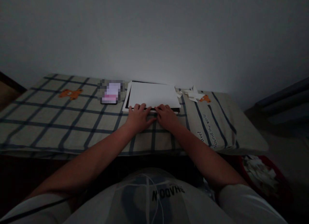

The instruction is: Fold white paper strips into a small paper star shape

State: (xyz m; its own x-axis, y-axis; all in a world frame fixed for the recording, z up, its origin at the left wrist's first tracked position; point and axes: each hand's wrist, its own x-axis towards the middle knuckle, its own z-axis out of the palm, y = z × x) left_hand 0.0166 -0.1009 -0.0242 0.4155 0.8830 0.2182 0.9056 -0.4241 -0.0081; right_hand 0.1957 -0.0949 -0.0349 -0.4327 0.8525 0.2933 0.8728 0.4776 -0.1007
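Note:
A white sheet of paper (152,94) lies on a stack with a dark layer and more white sheets under it. My left hand (138,117) rests at the near edge of the sheet, palm down, fingers spread and thumb pointing right. Close beside it, my right hand (167,116) lies palm down on the same edge, its fingers stretched forward onto the paper. The index fingers nearly meet at the middle of that edge. Just right of the stack sit folded white paper pieces (194,94).
A checked cloth (96,124) covers the table, which stands against a pale wall (154,37). Left of the stack lies a phone (111,92) with a lit, blurred screen. On the floor at right, a red bin (280,171) holds crumpled pale scraps.

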